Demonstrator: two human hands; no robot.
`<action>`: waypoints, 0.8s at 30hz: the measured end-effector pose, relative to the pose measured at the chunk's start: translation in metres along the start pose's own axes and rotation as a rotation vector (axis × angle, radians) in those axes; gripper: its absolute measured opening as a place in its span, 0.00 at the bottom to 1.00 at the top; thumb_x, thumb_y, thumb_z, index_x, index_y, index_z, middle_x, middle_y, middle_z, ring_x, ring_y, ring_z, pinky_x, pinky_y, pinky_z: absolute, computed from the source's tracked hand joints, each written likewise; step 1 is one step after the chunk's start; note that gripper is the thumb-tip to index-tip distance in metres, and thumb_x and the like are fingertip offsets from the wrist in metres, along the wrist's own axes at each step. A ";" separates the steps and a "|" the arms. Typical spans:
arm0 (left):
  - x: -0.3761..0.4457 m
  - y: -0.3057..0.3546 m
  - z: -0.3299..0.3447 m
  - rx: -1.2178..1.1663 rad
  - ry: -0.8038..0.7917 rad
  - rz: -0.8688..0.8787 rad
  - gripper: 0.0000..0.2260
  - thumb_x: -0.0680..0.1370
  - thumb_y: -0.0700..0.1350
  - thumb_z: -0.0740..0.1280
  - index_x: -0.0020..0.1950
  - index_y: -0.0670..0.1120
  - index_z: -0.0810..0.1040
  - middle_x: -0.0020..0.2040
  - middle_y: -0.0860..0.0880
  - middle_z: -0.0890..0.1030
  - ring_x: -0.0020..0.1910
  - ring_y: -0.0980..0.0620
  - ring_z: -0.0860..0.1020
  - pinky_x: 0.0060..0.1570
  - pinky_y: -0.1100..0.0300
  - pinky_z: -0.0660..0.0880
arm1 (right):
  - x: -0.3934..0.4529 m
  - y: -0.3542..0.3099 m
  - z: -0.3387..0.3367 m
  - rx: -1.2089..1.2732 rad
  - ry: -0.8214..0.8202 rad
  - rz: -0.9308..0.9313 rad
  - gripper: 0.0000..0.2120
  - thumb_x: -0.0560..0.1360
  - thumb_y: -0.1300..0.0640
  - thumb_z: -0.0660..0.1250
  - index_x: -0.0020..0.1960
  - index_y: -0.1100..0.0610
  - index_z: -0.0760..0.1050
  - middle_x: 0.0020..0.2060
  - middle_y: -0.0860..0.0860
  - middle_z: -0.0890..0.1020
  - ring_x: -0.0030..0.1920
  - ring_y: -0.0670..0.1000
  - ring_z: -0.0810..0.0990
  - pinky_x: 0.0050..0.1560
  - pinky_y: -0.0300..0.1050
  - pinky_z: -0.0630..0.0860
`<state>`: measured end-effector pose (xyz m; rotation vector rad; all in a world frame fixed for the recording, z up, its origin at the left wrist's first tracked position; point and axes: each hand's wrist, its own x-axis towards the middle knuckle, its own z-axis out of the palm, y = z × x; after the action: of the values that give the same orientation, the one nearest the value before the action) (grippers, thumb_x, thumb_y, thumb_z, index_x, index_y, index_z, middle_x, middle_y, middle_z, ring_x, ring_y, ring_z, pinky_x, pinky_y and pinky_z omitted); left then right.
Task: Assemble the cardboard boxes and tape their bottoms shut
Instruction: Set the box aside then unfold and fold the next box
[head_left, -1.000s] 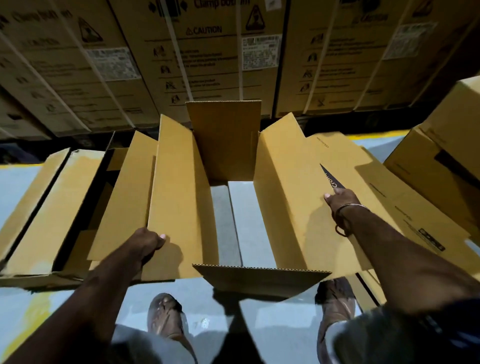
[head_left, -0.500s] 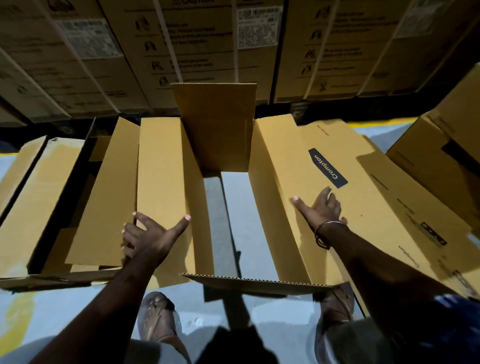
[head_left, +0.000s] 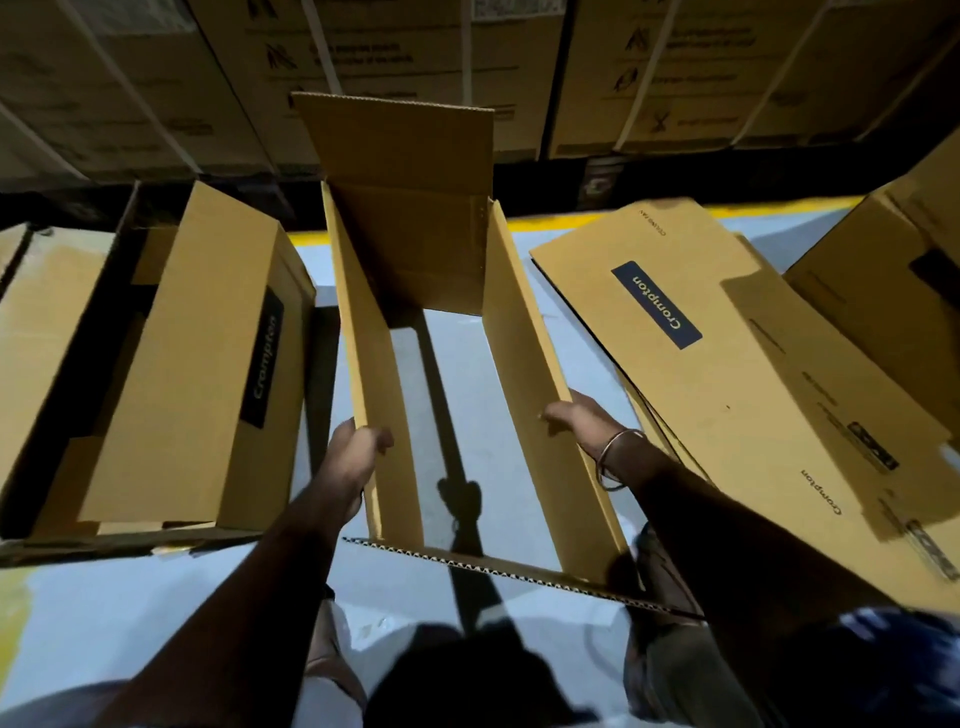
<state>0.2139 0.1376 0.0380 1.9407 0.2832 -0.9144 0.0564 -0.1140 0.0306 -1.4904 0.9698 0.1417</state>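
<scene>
Mid-frame, we hold the open box (head_left: 524, 374): our left hand (head_left: 353, 452) curls over its left wall, our right hand (head_left: 576, 415) grips the right wall. A built box (head_left: 197, 364) crowds the left; flat boxes (head_left: 727, 374) lie right.

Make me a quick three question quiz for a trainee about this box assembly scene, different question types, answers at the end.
1. True or false: the floor shows through the open box that the hands hold.
2. Which side wall does the left hand grip? A) left B) right C) far
3. Fill in: the flat box lying to the right carries the printed word ____.

Key:
1. True; the bottom is not closed.
2. A; the right hand is on the right wall.
3. Crompton, on its blue label.
</scene>
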 end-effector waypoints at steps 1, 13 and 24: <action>0.002 0.002 0.000 0.053 0.014 0.030 0.16 0.80 0.36 0.66 0.68 0.38 0.73 0.56 0.42 0.79 0.52 0.46 0.77 0.52 0.50 0.73 | 0.002 0.000 -0.001 -0.023 0.017 -0.002 0.02 0.76 0.60 0.68 0.45 0.58 0.78 0.37 0.54 0.81 0.41 0.56 0.78 0.46 0.46 0.73; -0.034 0.007 -0.028 0.609 0.078 0.295 0.08 0.74 0.43 0.69 0.41 0.49 0.70 0.42 0.42 0.78 0.42 0.40 0.79 0.39 0.42 0.80 | -0.008 -0.030 -0.026 -0.437 0.568 -0.027 0.10 0.80 0.57 0.69 0.54 0.64 0.77 0.53 0.63 0.81 0.54 0.64 0.80 0.48 0.48 0.74; -0.042 -0.011 -0.021 0.783 0.241 0.360 0.25 0.85 0.61 0.57 0.38 0.45 0.72 0.36 0.47 0.75 0.36 0.49 0.75 0.36 0.54 0.70 | -0.019 -0.016 -0.001 -0.820 0.502 -0.164 0.29 0.84 0.36 0.50 0.54 0.58 0.79 0.48 0.58 0.82 0.50 0.61 0.80 0.46 0.50 0.73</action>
<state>0.1885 0.1680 0.0659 2.7066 -0.3412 -0.5838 0.0539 -0.1085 0.0551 -2.4305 1.2565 0.0423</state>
